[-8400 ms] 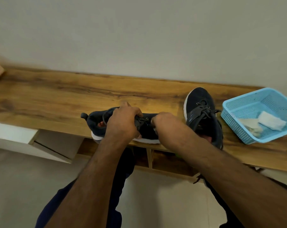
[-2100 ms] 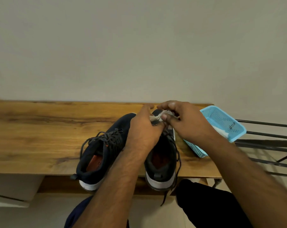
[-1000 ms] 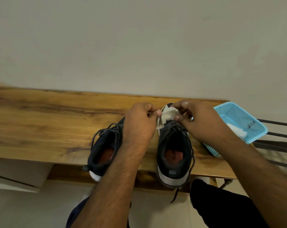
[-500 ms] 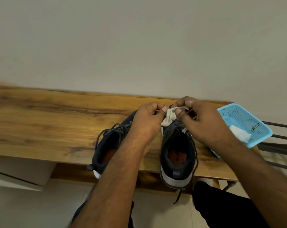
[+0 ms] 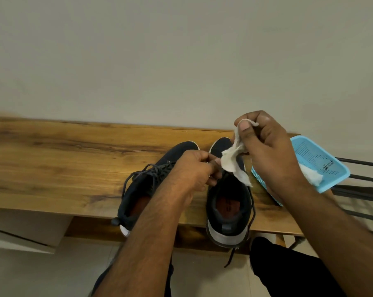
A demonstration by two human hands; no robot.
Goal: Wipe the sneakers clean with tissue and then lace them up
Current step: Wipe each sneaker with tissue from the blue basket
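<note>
1. A crumpled white tissue [image 5: 234, 162] is stretched between both hands above the right sneaker [image 5: 228, 202]. Half a second ago it was bunched small between hands held close together; now it is pulled open and hangs longer.
2. The right hand [image 5: 264, 151] has risen and moved away from the left; its grip is closed, thumb and forefinger pinching the tissue's top corner.
3. The left hand [image 5: 194, 172] stays low over the shoes, its grip closed with fingers curled, pinching the tissue's lower left edge.
4. The right sneaker, dark with a pale sole, sits on the wooden counter [image 5: 63, 163], heel at the near edge, a lace end dangling over it.
5. The left sneaker [image 5: 142, 189] lies just beside it, angled, partly hidden by the left forearm, laces loose.
6. A light blue plastic basket [image 5: 322, 166] stands at the counter's right end, tilted, partly behind the right wrist. Inside it lies another white tissue piece [image 5: 312, 175].
</note>
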